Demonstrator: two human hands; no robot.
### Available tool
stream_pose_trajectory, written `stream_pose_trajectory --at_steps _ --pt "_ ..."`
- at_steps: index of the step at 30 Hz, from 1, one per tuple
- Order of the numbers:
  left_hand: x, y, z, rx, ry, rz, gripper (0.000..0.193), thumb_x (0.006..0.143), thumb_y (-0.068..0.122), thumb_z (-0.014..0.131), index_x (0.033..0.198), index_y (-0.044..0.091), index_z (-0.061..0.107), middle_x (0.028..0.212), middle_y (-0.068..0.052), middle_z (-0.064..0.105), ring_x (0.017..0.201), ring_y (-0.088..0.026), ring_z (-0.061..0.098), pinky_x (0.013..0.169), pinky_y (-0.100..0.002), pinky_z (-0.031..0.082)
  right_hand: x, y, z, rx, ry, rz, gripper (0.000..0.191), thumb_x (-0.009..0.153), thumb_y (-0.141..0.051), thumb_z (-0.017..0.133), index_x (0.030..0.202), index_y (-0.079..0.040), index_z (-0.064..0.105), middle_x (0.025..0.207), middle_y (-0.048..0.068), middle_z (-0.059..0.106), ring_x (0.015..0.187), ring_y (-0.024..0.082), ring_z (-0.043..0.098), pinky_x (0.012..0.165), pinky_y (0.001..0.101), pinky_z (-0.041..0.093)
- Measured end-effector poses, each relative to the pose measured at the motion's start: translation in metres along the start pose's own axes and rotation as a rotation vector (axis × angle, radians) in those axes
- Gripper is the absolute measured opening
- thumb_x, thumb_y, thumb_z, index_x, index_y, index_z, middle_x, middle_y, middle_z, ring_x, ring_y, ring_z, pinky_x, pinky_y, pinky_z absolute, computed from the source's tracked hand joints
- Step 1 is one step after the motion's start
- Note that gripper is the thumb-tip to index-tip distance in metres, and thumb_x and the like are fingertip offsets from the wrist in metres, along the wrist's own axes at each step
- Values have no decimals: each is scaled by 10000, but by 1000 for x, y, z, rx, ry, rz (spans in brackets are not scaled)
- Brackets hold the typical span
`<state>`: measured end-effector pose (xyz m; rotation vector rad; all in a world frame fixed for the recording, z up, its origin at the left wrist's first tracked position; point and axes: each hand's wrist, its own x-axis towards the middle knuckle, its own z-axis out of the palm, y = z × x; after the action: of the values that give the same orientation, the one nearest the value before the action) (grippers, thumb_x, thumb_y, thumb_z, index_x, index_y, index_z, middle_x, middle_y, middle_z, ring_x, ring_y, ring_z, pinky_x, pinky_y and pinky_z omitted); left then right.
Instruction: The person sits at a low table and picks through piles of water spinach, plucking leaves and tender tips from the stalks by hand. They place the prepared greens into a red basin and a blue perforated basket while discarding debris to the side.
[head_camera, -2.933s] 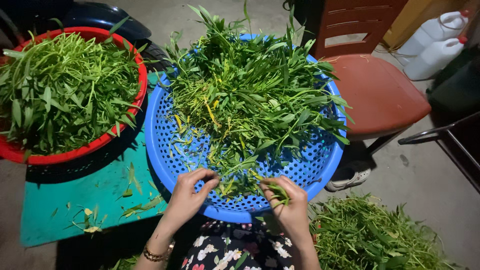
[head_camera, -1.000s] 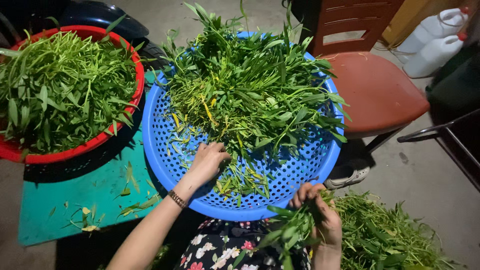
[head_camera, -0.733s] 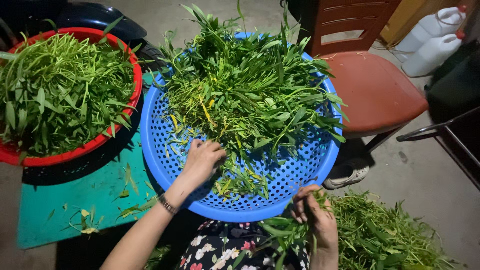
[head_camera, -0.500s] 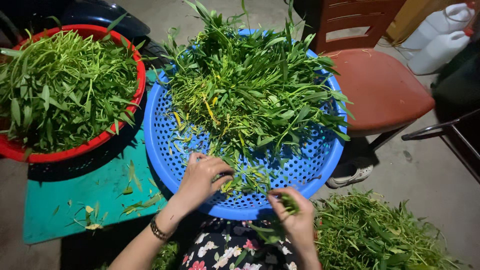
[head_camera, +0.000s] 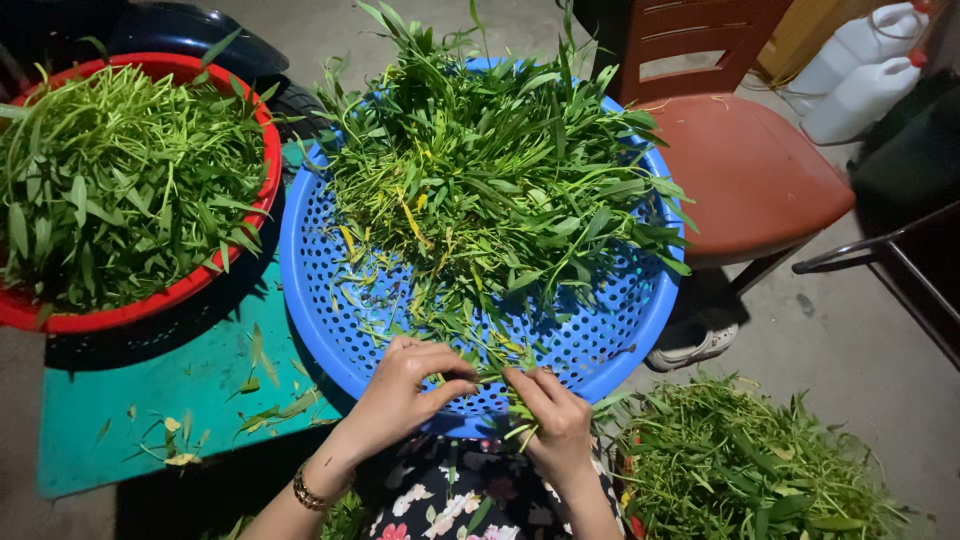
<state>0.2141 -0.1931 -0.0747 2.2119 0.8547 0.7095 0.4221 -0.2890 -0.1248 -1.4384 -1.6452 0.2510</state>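
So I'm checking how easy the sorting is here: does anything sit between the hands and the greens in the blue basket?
Nothing visible does. The left hand and right hand already pinch a stem of the greens over the near rim of the blue basket.

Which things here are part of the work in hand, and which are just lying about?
In use: left hand and right hand pinching a green stem; blue basket of greens; red basket; pile of greens.
Lying about: wooden chair; white jugs; shoe.
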Motion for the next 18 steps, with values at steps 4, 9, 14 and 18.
stream_pose_trajectory --at_steps 4,9,14,18 --pt "-4 -3 0 -25 -77 -50 171 851 280 767 926 127 783 864 -10 761 903 -195 694 925 -358 406 -5 16 7 345 85 158 157 929 -89 701 1071 -47 753 943 58 726 817 172 686 712 295 544" --pt "-12 -10 -13 321 7 -75 219 755 250 774 920 107 798 941 -62 756 972 -271 687 907 -459 369 -5 62 -22 1365 241 841 88 953 -97 656 1023 -44 661 791 19 598 477 27 380 396 178 306" --pt "-5 -7 -12 226 128 38 252 802 237 757 990 70 787 990 -111 756 942 -316 681 886 -439 410 -14 83 -18 1807 123 823 101 1028 -94 601 1119 -72 563 868 35 591 503 27 345 408 177 291" --pt "15 -3 6 -99 -44 -75 174 886 230 733 984 96 785 941 -53 781 892 -223 748 834 -357 540 -22 81 -7 1652 86 900 168 986 -114 592 1141 -52 577 846 49 596 477 34 348 406 190 293"
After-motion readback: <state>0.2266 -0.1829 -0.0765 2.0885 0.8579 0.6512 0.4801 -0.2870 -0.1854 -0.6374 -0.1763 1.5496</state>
